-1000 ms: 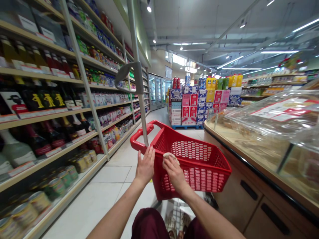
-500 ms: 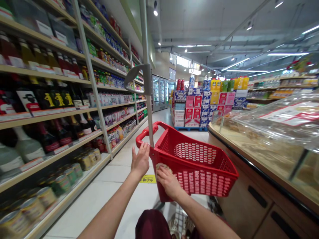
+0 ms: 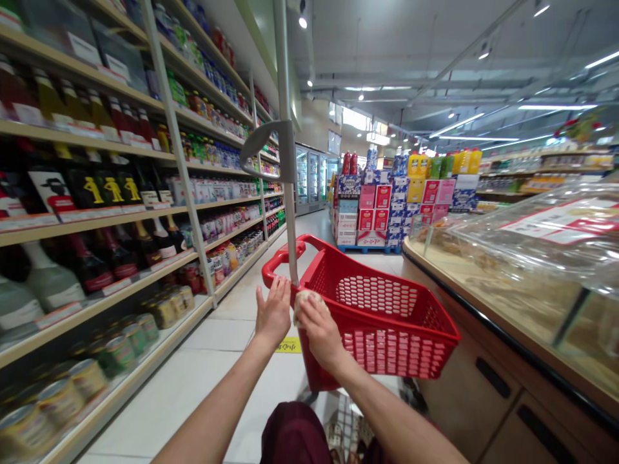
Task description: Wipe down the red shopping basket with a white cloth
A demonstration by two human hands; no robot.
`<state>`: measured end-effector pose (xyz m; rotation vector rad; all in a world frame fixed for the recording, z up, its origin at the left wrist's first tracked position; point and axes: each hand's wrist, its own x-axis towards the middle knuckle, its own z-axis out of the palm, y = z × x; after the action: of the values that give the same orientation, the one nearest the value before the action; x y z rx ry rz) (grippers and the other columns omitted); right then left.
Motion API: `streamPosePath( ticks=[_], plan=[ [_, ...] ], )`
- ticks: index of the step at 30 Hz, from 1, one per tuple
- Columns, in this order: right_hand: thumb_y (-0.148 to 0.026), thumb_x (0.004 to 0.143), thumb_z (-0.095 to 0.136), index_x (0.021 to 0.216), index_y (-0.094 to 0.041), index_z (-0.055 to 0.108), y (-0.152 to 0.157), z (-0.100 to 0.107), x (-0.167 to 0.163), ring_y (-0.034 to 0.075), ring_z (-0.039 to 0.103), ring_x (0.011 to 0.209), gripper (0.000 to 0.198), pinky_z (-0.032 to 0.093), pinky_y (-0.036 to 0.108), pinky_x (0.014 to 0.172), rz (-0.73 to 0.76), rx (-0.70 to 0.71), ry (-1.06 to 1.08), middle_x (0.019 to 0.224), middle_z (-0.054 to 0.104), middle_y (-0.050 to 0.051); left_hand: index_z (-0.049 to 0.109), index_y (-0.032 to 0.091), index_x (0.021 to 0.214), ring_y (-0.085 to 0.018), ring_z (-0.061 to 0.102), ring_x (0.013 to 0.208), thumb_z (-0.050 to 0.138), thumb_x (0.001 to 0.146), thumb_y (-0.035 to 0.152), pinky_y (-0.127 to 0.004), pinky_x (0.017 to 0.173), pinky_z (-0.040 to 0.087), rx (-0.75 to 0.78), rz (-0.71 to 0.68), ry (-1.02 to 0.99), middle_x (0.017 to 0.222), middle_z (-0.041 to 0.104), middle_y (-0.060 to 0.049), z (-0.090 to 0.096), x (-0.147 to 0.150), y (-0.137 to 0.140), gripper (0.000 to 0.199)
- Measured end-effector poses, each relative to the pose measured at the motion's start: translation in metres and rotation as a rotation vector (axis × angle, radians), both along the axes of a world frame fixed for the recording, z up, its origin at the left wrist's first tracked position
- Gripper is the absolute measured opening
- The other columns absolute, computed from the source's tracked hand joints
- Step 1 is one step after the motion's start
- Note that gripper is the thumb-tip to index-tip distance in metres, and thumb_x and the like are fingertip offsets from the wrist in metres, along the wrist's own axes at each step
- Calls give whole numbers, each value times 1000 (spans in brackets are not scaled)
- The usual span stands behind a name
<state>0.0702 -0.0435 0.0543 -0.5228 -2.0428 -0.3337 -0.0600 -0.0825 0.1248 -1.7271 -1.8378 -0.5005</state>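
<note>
A red plastic shopping basket (image 3: 377, 303) with perforated sides stands in front of me, tilted in view. A grey metal pole (image 3: 291, 232) with a loop-shaped grey grip (image 3: 264, 151) rises from its near end, beside a red handle (image 3: 276, 261). My left hand (image 3: 273, 312) lies against that end, just below the handle, with fingers stretched and the thumb apart. Under my right hand (image 3: 319, 328) a pale, crumpled cloth (image 3: 304, 303) is pressed to the basket's upper near corner. The fingers cover part of it.
Shelves of bottles and cans (image 3: 111, 277) line the left side. A wooden counter (image 3: 464, 348) with clear plastic covers (image 3: 541, 225) stands close on the right. Stacked drink cartons (image 3: 372, 212) are ahead. A yellow floor sticker (image 3: 289, 345) shows beyond my hands.
My right hand has slid the cloth up and slightly left, from the basket's side to its upper corner near the pole. My left hand has stayed in place.
</note>
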Motion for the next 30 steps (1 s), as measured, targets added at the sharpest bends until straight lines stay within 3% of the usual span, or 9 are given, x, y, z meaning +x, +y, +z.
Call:
streamPosePath(
  ticks=[3,5,11,13,16,19,23,25,30],
  plan=[
    [-9,83,36,113,-15,55,11,26,-8,20,29,125,36,33,41,99,-78,-31,120,122,51,10,35,10,127,-21,27,127,31,67,3,-54,103,7,-13,-2,1,135,37,-11,-1,0,1,61],
    [-7,81,36,112,-14,56,19,28,1,21,32,124,38,35,40,97,-102,-47,122,121,52,11,35,11,127,-22,27,127,31,66,3,-54,103,7,-23,-9,6,135,36,-11,-2,-2,0,62],
    [-11,82,36,105,-19,58,31,3,78,19,50,104,33,40,37,90,-291,-211,183,110,58,8,37,8,126,-24,31,125,33,66,5,-55,103,4,31,-13,-3,132,40,-14,2,10,-1,60],
    [-14,83,37,99,-20,60,32,4,83,19,52,98,28,41,35,87,-329,-254,190,105,59,8,36,9,127,-23,31,125,34,69,8,-52,105,4,53,-74,19,132,41,-14,1,25,1,59],
    [-13,84,35,97,-20,59,31,12,68,19,48,103,28,38,35,91,-267,-228,133,106,57,7,35,12,128,-21,27,127,33,71,10,-48,106,6,-6,-188,83,135,37,-10,-8,46,10,57],
    [-13,84,35,98,-21,58,34,10,78,19,47,104,28,36,34,91,-262,-188,81,106,57,6,37,11,127,-21,25,128,31,72,10,-49,105,9,-92,-167,100,135,36,-10,-22,54,19,55],
    [-15,86,32,93,-20,60,42,-11,146,22,49,99,29,38,38,86,-501,-163,147,98,59,9,37,11,127,-22,23,129,31,70,9,-51,104,7,-125,-111,99,136,34,-10,-27,57,23,57],
    [-15,86,32,95,-17,60,43,-21,164,24,46,103,29,36,42,88,-592,-143,176,102,58,11,37,9,127,-23,23,129,32,69,10,-52,104,6,-139,-101,95,136,34,-12,-26,66,23,57],
    [-12,84,35,106,-17,56,40,-30,142,23,37,116,31,31,42,97,-457,-109,78,117,53,10,35,6,127,-23,21,129,35,69,13,-49,105,9,-213,-157,102,137,32,-13,-32,89,24,59]
  ],
)
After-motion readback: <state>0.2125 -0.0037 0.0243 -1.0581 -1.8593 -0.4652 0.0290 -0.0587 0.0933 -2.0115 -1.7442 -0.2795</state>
